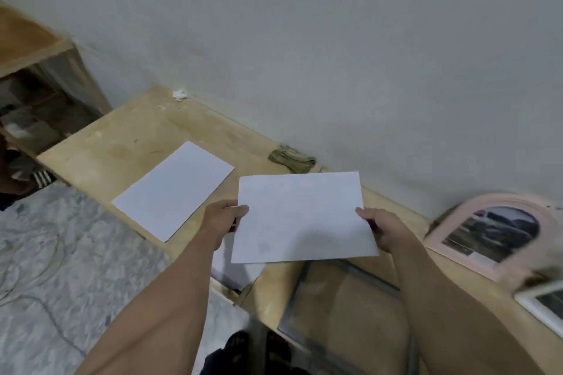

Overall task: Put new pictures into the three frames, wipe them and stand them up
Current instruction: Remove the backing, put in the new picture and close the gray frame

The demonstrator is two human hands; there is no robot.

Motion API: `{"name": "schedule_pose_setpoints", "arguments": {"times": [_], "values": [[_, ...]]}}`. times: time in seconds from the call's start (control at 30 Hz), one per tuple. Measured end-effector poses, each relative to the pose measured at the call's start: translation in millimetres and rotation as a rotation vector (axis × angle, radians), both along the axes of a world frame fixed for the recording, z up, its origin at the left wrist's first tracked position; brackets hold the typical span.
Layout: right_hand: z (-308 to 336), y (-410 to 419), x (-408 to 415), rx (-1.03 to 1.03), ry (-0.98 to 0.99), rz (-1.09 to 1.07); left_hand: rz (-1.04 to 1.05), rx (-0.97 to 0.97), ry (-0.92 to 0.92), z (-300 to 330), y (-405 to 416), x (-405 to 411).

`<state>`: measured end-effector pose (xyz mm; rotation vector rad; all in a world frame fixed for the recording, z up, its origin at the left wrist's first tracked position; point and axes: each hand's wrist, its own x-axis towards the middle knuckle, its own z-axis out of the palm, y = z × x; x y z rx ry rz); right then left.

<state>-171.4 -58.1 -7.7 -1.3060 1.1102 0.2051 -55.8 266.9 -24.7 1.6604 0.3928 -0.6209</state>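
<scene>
I hold a white sheet of paper (300,216) above the wooden table (122,143), its blank side up. My left hand (221,222) pinches its left edge and my right hand (380,230) pinches its right edge. A second white sheet (173,190) lies flat on the table to the left. Under the held sheet a grey-edged frame part (344,304) lies flat on the table. A pink arched frame (493,234) with a dark picture lies at the right. Part of a white frame (545,304) shows at the right edge.
A folded olive cloth (292,158) lies by the white wall behind the sheet. A crumpled white scrap (179,94) sits in the table's far corner. A wooden shelf unit (39,76) stands at the left over a marbled floor (61,253).
</scene>
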Motion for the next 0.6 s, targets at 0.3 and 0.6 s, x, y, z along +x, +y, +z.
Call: {"name": "schedule_pose_setpoints", "arguments": {"times": [0.3,0.6], "values": [[-8,2,-182,-0.016,0.204,-0.415,-0.549,0.141,0.020,-40,-86,-55],[-53,32,-241,-0.139,0.286,-0.607,-0.740,0.272,0.053,-73,-97,-92]]}}
